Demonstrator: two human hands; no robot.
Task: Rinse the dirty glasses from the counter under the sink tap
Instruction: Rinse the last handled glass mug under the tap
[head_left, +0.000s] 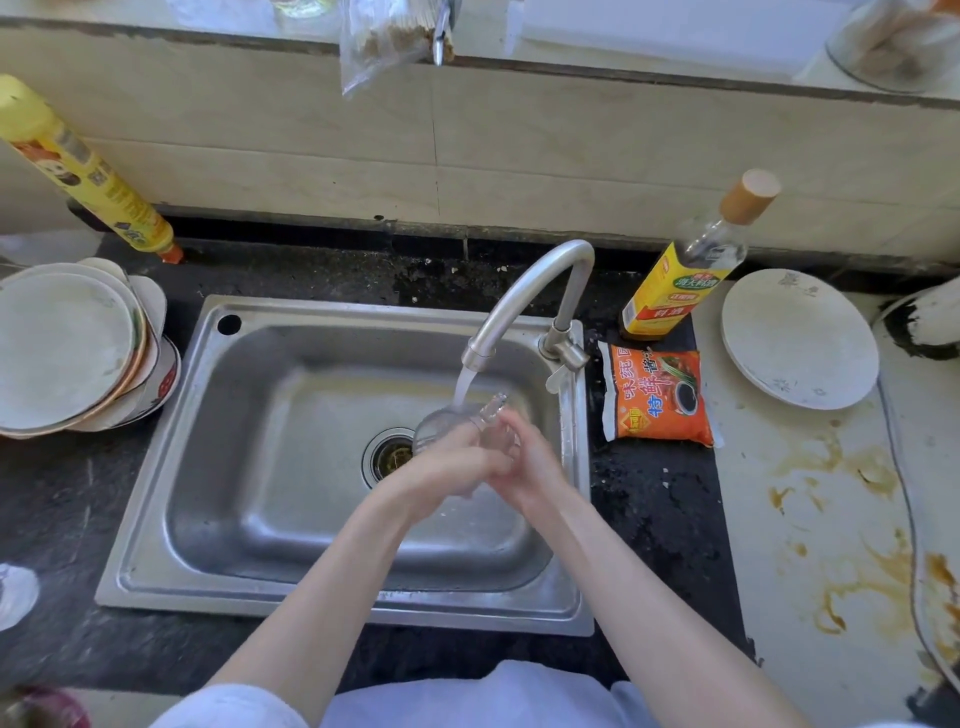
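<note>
I hold the clear drinking glass (457, 423) over the right end of the stainless steel sink (249, 395), beside the drain. It lies tilted, its long axis running left to right, mouth toward the left. My left hand (457, 465) curls around it; my right hand (530, 457) grips its base. Water from the curved metal tap (524, 296) strikes its upper side.

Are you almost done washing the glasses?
Can't see any finished ones. Right now both hands, left hand and right hand, hold one glass under the tap, water running. Another glass seems to wait at the counter's left edge.
</note>
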